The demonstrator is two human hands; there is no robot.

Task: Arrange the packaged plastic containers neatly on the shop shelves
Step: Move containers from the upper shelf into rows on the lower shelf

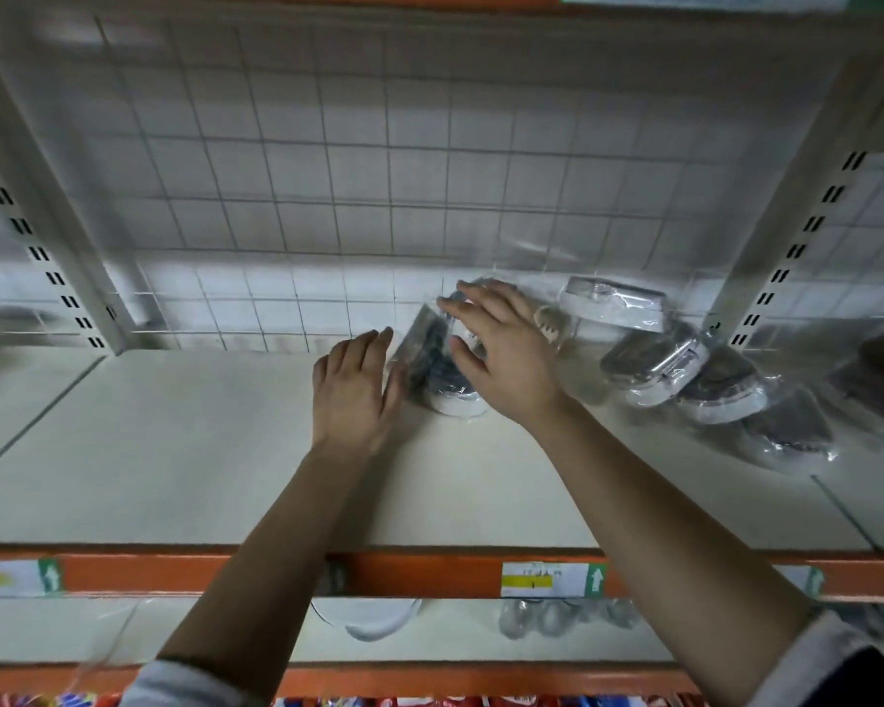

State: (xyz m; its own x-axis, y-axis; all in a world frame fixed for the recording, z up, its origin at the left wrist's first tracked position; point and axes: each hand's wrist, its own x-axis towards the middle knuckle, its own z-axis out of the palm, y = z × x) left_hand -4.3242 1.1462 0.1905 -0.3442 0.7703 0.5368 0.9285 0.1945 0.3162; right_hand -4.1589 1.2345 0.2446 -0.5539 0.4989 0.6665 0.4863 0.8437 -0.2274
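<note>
A packaged plastic container point(442, 372), dark with a white rim and wrapped in clear film, stands tilted at the back of the cream shelf point(200, 451). My left hand point(353, 390) lies flat beside it, fingers straight, touching the wrap on its left side. My right hand point(501, 349) rests over its top and right side with fingers spread and straight. To the right lies a loose pile of several similar wrapped containers point(685, 369), one white-lidded pack point(616, 301) leaning against the wire grid back.
A white wire grid point(378, 170) backs the shelf, with slotted uprights at left point(37, 247) and right point(797, 247). An orange front rail with price labels point(547, 579) runs below my forearms. A lower shelf holds clear wrapped goods point(557, 617).
</note>
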